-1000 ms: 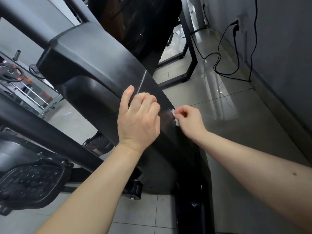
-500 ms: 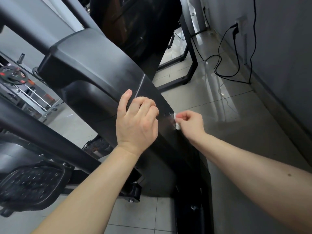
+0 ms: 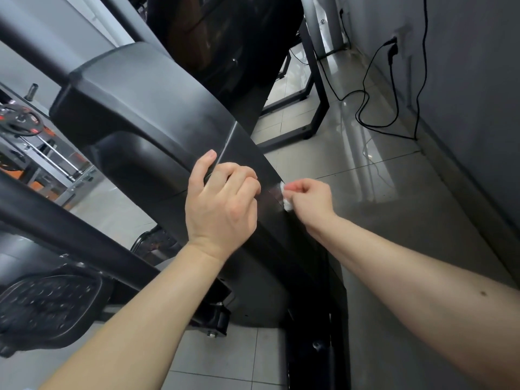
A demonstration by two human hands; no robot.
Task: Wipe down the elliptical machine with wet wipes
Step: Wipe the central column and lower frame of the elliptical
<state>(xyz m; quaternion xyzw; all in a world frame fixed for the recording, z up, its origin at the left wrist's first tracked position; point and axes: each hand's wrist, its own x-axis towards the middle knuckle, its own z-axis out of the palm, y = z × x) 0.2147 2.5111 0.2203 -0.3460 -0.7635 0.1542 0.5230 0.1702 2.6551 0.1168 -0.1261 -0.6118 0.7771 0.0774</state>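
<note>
The elliptical machine's black plastic housing (image 3: 157, 108) slopes down from upper left to lower centre. My left hand (image 3: 222, 204) rests on its sloping top, fingers curled against the surface and thumb stretched up along it. My right hand (image 3: 309, 201) grips a small crumpled white wet wipe (image 3: 285, 197) and presses it against the housing's right edge, just right of my left hand. A damp streak shows on the plastic beside the wipe. Most of the wipe is hidden inside my fist.
A black foot pedal (image 3: 47, 308) sits at lower left under a thick black arm (image 3: 56, 220). Weight plates on a rack (image 3: 22, 122) stand at far left. A black power cable (image 3: 380, 108) runs across the tiled floor to a wall socket. Another black frame (image 3: 312, 88) stands behind.
My right hand has slid the wipe a little along the housing's edge. My left hand has stayed in place on the housing.
</note>
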